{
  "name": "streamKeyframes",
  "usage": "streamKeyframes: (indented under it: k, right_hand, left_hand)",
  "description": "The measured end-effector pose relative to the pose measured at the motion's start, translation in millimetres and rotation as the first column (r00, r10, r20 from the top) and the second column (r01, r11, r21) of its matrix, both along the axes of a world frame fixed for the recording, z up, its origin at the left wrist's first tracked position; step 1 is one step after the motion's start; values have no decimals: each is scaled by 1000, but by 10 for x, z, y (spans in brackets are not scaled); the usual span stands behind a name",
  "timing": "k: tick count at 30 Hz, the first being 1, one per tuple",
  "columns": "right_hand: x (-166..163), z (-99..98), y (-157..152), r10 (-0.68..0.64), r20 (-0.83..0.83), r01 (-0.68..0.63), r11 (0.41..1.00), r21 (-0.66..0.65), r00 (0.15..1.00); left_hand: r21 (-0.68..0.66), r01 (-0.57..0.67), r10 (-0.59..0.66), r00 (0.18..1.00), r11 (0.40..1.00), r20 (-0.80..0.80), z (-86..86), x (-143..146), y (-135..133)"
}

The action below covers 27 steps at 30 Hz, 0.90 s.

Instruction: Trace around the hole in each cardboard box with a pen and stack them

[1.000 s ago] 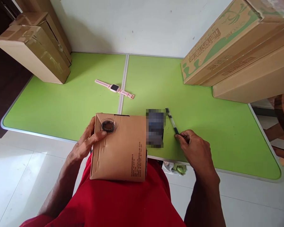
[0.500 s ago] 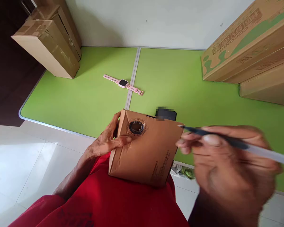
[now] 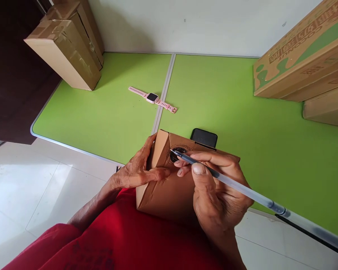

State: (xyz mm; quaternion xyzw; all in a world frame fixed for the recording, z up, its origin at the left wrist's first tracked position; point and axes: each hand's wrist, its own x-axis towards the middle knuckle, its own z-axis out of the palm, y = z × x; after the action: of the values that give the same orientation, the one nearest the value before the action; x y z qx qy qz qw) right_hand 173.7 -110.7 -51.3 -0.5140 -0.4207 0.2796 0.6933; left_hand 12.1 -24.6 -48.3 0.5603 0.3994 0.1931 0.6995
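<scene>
A brown cardboard box point(image 3: 163, 198) leans against my red shirt at the table's front edge. My left hand point(image 3: 142, 168) grips its left side, thumb on the front face and fingers behind. A dark round hole point(image 3: 174, 154), ringed by scribbled black lines, is near the box's upper left corner. In my right hand point(image 3: 219, 187) a pen point(image 3: 236, 183) with a clear barrel and dark grip is pinched between thumb and fingers. Its tip is at the hole's upper left rim; whether it touches is unclear. My right hand hides much of the box's right half.
On the green table point(image 3: 214, 86) lies a pink smartwatch point(image 3: 152, 98) with its strap spread out. A black phone-like object point(image 3: 205, 137) lies just behind the box. Cardboard boxes point(image 3: 70, 52) stand at the back left, and larger cartons point(image 3: 304, 71) at the right.
My right hand has brought the pen leftward from the box's right edge to the hole. My left hand still holds the box. The view has shifted slightly.
</scene>
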Motion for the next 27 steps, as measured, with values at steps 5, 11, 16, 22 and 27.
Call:
streamKeyframes:
  k: [5,11,16,22,27]
  right_hand:
    - [-2,-14,4,-31,75,32,999,-6,997]
    - [5,13,0,-49,178,52,998,-16,983]
    - [11,14,-3,-25,251,38,998,-48,968]
    - [53,18,-64,5,285,24,995,-98,958]
    - [134,-37,-146,-28,285,82,981,-177,958]
  left_hand:
    - [101,38,-36,999,994,-20,-3,-14,28]
    - [107,36,-33,999,994,-28,-15,-41,23]
    - [142,44,-42,999,989,-12,-38,-57,37]
    - [91,24,-22,1000,996,-18,-28,-84,23]
    - [86,21,-23,1000,996,21,-56,-93,39]
